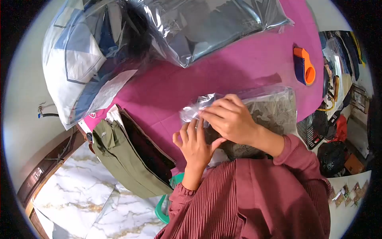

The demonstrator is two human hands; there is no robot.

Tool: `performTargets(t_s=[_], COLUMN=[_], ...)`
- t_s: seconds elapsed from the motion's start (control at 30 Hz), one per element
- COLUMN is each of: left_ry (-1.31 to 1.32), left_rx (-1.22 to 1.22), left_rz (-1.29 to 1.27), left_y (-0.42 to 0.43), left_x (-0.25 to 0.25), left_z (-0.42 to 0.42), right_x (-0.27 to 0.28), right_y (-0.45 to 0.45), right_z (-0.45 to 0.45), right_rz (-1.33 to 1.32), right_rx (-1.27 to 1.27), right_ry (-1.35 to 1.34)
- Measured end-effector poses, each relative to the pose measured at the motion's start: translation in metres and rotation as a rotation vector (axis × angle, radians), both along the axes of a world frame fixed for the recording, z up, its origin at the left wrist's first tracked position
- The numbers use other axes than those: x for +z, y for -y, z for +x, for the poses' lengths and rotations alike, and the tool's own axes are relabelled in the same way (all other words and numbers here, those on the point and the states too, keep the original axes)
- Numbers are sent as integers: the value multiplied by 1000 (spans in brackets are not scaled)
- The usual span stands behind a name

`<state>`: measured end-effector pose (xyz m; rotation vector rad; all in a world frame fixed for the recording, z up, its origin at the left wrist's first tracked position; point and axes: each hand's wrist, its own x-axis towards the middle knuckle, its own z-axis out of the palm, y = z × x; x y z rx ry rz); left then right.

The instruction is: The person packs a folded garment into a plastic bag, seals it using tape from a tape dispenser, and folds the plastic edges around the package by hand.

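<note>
A clear plastic bag [274, 93] lies in front of me with a folded grey-brown patterned garment [272, 115] inside. Its crumpled open end, on the left, is pinched in the fingertips of my right hand [234, 120], which is closed. My left hand [195, 145] is just below, fingers spread and thumb out to the side. Some of its fingertips rest against the crumpled plastic. Whether they grip any of it is hard to make out.
The bag lies on a pink-covered table [171, 91]. Large plastic-wrapped bundles [215, 28] stand at the back. An orange and dark blue tape dispenser [304, 67] is at the right. Folded olive trousers [127, 155] lie over the left edge, beside a paper sheet [111, 91].
</note>
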<state>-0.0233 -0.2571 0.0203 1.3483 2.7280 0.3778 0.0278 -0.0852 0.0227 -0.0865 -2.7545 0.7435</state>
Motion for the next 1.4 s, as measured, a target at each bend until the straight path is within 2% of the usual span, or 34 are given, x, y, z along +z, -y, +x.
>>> performTargets(t_s=[0.07, 0.1, 0.17, 0.2, 0.37, 0.5, 0.53, 0.67, 0.83, 1.0, 1.17, 1.33, 1.4], left_ry=[144, 154, 358, 376, 556, 629, 627, 658, 643, 659, 619, 549, 554], left_rx=[147, 138, 592, 581, 694, 811, 811, 689, 743, 739, 801, 792, 791], left_rz=[176, 177, 595, 598, 458, -45, -49, 466, 405, 438, 397, 395, 420], left_y=[1, 1, 0, -1, -1, -4, -5, -10, -10, -18, -23, -26, -26], left_x=[12, 9, 1, -2, -7, 11, 11, 8, 2, 8, 7, -3, -2], left_z=[-4, -6, -7, -10, -34, -50, -49, -40, -41, -42, -48, -62, -61], right_x=[2, 5, 10, 9, -1, -5, -6, -8, -9, -19, -23, -22, -18], right_y=[-5, -10, -20, -21, -5, 14, 14, 14, -12, -20, -17, -10, -8], right_z=[0, 1, 8, 10, 1, -10, -11, -17, -22, -41, -49, -46, -44], right_rz=[-13, -23, -35, -4, 4, -85, -89, -25, -114, -108, -143, -376, -357], right_rx=[-49, -100, -210, -158, 53, 163, 161, 18, -118, -52, -146, -85, -52], right_ry=[31, 62, 130, 185, 233, 242, 241, 181, 263, 452, 271, 220, 216])
